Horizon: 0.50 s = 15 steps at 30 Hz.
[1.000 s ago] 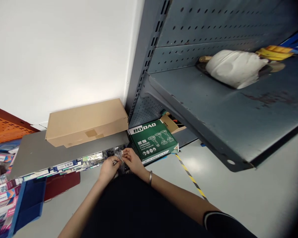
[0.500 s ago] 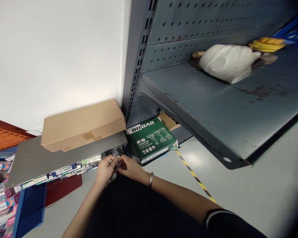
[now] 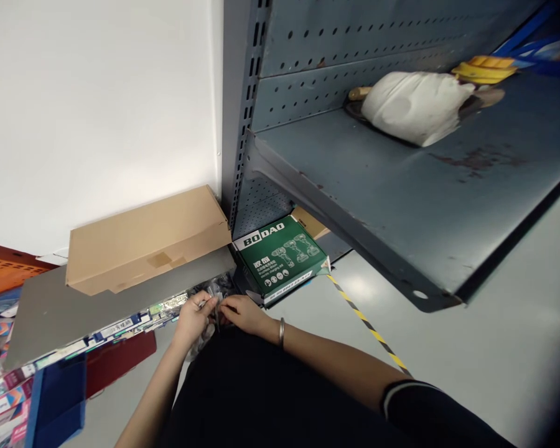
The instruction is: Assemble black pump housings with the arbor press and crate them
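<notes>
Both of my hands meet low in the middle of the head view, just under the edge of a grey shelf board (image 3: 65, 305). My left hand (image 3: 191, 317) and my right hand (image 3: 242, 313) pinch a small clear plastic packet (image 3: 213, 303) with a thin metal piece in it. A bracelet sits on my right wrist. More crinkled plastic packets (image 3: 217, 286) lie right behind my fingers. What the packet holds is too small to tell.
A long cardboard box (image 3: 144, 239) lies on the grey board. A green drill box (image 3: 280, 258) sits on the floor under a blue-grey metal shelf (image 3: 401, 205) that carries a white bundle (image 3: 410, 106). Boxed goods (image 3: 0, 386) and a blue bin (image 3: 56, 398) stand at left.
The view has shifted left and slightly down. My hands stay together on the packet, and my fingers have shifted a little on it.
</notes>
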{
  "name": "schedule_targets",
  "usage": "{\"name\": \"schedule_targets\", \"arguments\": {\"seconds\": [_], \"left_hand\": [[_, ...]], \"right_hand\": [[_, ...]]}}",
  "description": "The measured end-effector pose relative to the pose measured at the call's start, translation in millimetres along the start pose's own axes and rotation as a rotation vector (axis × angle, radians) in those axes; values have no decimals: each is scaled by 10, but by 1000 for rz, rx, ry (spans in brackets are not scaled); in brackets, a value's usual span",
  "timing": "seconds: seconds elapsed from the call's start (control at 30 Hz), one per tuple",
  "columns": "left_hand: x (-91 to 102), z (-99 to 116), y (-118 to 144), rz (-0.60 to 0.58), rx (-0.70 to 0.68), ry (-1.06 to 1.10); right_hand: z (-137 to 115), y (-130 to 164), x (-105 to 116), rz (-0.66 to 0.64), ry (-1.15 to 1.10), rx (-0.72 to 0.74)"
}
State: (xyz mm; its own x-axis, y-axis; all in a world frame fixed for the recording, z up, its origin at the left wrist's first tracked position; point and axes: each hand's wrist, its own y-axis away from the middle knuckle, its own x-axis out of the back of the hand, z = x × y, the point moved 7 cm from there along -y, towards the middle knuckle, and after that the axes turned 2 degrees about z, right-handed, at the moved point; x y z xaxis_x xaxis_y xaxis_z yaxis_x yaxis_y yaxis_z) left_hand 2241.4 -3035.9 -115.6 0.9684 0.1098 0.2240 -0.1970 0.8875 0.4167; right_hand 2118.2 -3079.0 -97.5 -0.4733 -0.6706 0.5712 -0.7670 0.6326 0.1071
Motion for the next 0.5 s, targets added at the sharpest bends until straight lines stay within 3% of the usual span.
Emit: {"name": "schedule_targets", "arguments": {"seconds": [0.3,0.5], "left_hand": [[40,72,0,23,-38,-158],[49,107,161,4,-71,-330]], "right_hand": [[-64,-8,17,2,-17,-37],[-11,6,5,-40,-67,-64]]}}
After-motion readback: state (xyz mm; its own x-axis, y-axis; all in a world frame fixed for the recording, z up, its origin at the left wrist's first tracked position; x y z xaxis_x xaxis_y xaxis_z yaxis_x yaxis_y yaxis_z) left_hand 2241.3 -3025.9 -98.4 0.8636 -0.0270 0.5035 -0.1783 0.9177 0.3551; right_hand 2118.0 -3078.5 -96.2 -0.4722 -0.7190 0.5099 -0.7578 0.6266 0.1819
